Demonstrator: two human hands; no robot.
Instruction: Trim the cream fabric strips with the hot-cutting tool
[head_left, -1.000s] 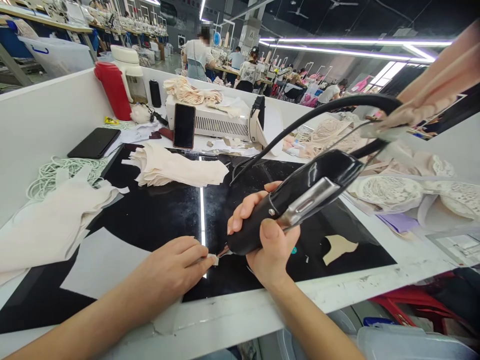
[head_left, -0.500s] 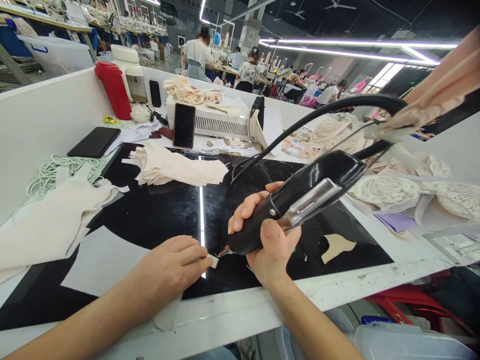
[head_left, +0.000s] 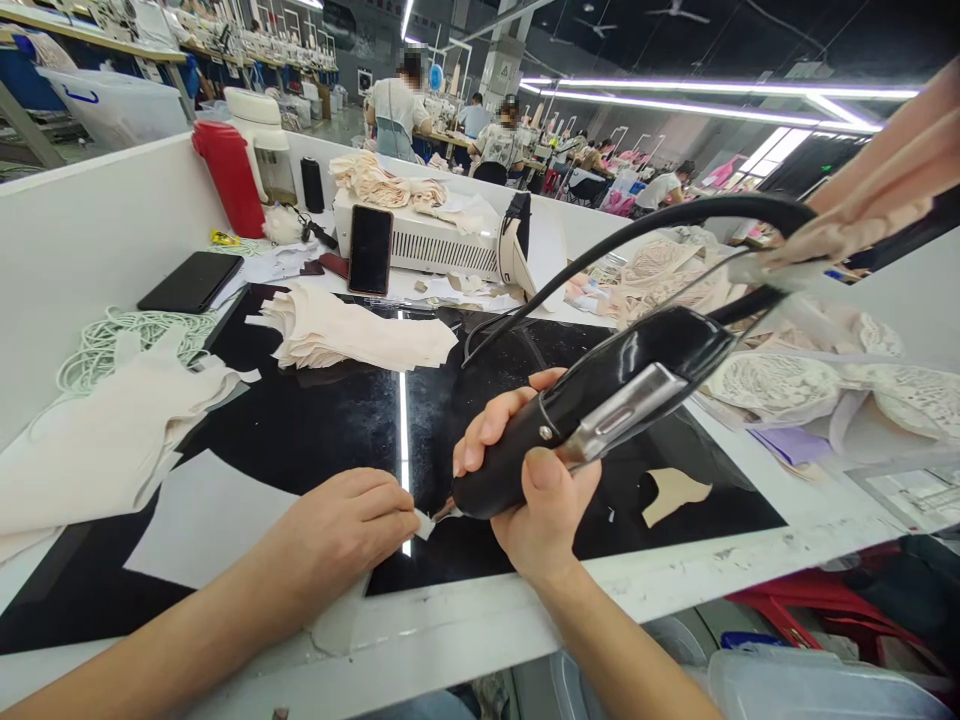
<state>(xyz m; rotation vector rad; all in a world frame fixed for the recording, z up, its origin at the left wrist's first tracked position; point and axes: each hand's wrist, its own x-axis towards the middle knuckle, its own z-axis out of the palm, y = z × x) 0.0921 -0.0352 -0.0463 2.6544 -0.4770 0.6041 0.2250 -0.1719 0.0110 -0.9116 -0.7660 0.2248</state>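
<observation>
My right hand (head_left: 536, 480) is wrapped around a black corded handheld power tool (head_left: 570, 410) with a silver lever along its side, my thumb near the lever. The tool tilts down to the left, and its narrow metal tip meets or nearly meets a small white piece of material (head_left: 425, 525). My left hand (head_left: 356, 520) pinches that piece between thumb and fingers, low over the black glossy board (head_left: 480, 560). A thick black cable rises from the tool's rear to a bundle of pinkish cloth at upper right.
Stacked cream fabric pieces (head_left: 360, 330) lie behind my hands, with more cream fabric (head_left: 90, 450) and a white sheet (head_left: 206, 520) at left. A phone (head_left: 370, 250) leans against a white vented box (head_left: 442, 255). Lace bra cups (head_left: 772, 385) fill the right side. People sit working beyond.
The tool's tip has shifted slightly left and down, closer to the white piece. My left hand has moved a little left, still pinching it.
</observation>
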